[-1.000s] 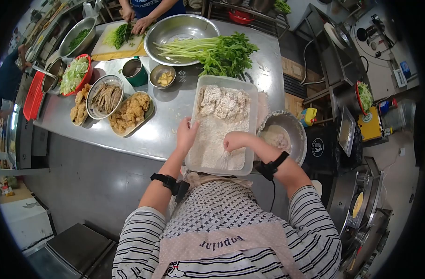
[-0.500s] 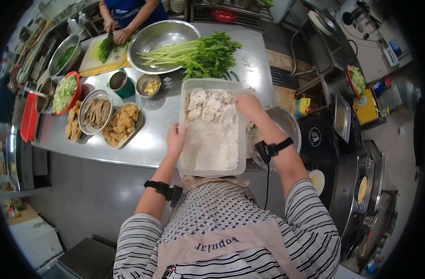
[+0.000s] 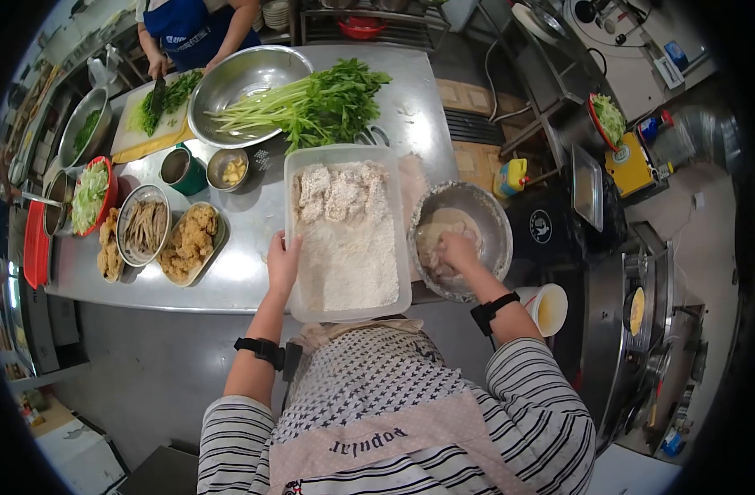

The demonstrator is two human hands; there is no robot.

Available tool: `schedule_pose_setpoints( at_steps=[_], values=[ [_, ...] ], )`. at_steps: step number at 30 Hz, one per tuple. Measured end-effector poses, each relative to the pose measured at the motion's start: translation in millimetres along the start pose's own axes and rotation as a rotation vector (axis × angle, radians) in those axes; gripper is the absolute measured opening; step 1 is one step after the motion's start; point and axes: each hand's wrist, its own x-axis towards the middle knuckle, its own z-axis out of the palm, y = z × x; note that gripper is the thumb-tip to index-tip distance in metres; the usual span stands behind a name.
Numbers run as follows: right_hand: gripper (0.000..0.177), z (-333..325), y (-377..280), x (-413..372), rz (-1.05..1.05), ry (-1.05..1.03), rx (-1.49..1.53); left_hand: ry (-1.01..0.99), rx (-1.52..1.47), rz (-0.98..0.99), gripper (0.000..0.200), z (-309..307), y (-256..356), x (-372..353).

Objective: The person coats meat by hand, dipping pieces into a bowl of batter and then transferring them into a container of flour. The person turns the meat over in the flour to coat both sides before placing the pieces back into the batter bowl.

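A pale plastic tub of white flour rests at the table's front edge. Flour-coated pieces lie in its far end. My left hand grips the tub's left side. To the right, a metal bowl contains wet, pale batter, with its inner wall smeared. My right hand reaches down into this bowl, fingers curled in the batter. What they hold is hidden.
Celery lies across a large steel basin. Left are fried pieces, a bowl of thin brown strips, and a green cup. A co-worker's hand holds a cleaver over chopped greens. A white bucket stands right.
My right hand has gone from above the coated pieces at the tub's far right into the batter bowl. My left hand stays at the tub's side. The camera view has shifted.
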Motion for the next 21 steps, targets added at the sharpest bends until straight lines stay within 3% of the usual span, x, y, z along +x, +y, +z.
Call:
schedule_pose_setpoints(
  at_steps=[4, 6, 10, 12, 16, 18, 19, 21],
  values=[
    [0.028, 4.8, 19.8, 7.2, 0.034, 0.094, 0.154, -0.011, 0.031, 0.02, 0.04, -1.4, -1.5, 0.8],
    [0.023, 1.5, 11.2, -1.1, -0.262, 0.257, -0.084, -0.002, 0.043, 0.009, 0.041, -1.0, -4.3, 2.0],
    [0.021, 8.4, -5.5, -11.0, -0.378, 0.141, -0.159, 0.006, 0.025, 0.026, 0.043, -1.1, -14.8, 4.0],
    [0.019, 21.5, -0.7, 2.4, -0.444, 0.262, -0.169, -0.005, 0.021, 0.016, 0.044, -0.9, -11.6, 3.9],
    [0.015, 7.8, 0.5, 23.4, -0.243, 0.121, -0.03, -0.002, 0.011, -0.007, 0.043, -0.8, -5.5, 2.3],
    [0.017, -13.9, 11.2, 32.5, 0.04, 0.132, 0.713, 0.024, 0.013, -0.013, 0.042, -0.1, -8.9, 2.3],
    [0.017, -22.8, 19.6, 38.3, 0.037, 0.128, 0.711, 0.023, 0.042, 0.007, 0.041, -0.7, -10.4, 2.9],
    [0.017, -40.0, 36.7, 45.6, 0.197, 0.051, 1.13, 0.018, 0.072, 0.028, 0.04, -1.5, -10.7, 2.1]
  ],
)
